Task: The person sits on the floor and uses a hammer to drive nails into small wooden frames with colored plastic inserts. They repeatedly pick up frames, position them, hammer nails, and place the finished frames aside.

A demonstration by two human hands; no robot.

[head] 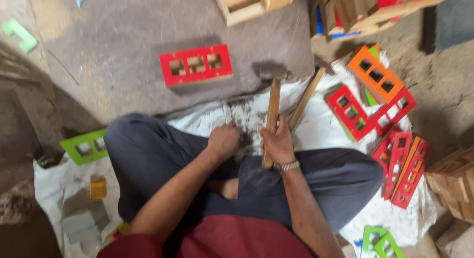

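The right hand (277, 143) grips one hammer (272, 109) by its wooden handle. The left hand (223, 141) is curled closed just beside it; whether it holds anything, I cannot tell. One red frame (196, 65) lies ahead of both hands.

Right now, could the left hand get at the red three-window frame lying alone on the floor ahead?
Probably yes. The left hand holds nothing large, and the floor between it and the red frame lies open. The hammer in the right hand stands off to the side.
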